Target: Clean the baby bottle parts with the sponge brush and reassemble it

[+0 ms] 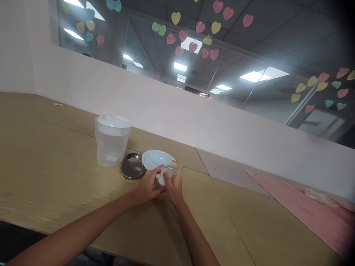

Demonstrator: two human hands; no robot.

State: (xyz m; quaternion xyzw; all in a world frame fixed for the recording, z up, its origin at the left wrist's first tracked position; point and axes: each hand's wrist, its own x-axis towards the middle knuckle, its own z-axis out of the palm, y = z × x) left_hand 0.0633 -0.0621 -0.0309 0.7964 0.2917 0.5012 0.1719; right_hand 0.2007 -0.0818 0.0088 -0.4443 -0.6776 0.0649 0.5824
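My left hand (pixel 148 183) and my right hand (pixel 173 187) meet over the wooden table (pixel 55 177), both gripping a small clear jar (pixel 169 171) with a white rim at its lower end. Just behind the hands lies a white round dish or lid (pixel 155 158), partly hidden by my fingers and touching the jar. To its left rests a round dark metal lid (pixel 132 166). A clear plastic canister with a white lid (pixel 111 141) stands further left, beyond my left hand. A small yellow piece (pixel 179 162) peeks out behind my right hand.
A pink sheet (pixel 313 210) lies on the table at the right, and a grey panel (pixel 230 170) lies at the back edge. A white partition wall (pixel 177 107) runs behind the table, topped by glass with paper hearts (pixel 216 27) stuck on it.
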